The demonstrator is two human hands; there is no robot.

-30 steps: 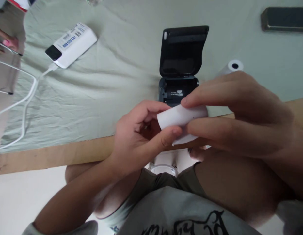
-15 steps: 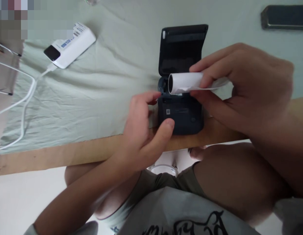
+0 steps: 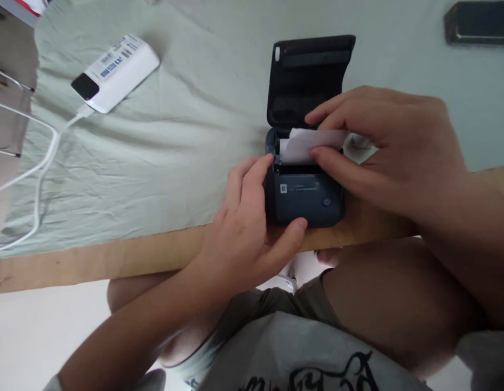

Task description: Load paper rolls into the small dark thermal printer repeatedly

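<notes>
A small dark blue thermal printer [image 3: 304, 203] lies near the table's front edge, its black lid [image 3: 311, 81] raised. Inside its compartment sits a white paper roll [image 3: 298, 149], the paper's loose end lifted above it. My right hand [image 3: 382, 141] pinches this paper between thumb and fingers, over the right part of the compartment; the roll's right end is hidden. My left hand [image 3: 247, 217] grips the printer by its left side and front, fingertips beside the compartment and thumb at the front edge.
A white power bank [image 3: 117, 73] with a printed label lies at the left, a white cable [image 3: 52, 146] plugged into it. A dark oblong case [image 3: 480, 23] rests at the far right. Pale green cloth [image 3: 187, 136] covers the table; its wooden front edge [image 3: 113, 252] is bare.
My right hand has lowered the paper roll from above the printer into its compartment. My left hand has moved slightly right and closed against the printer.
</notes>
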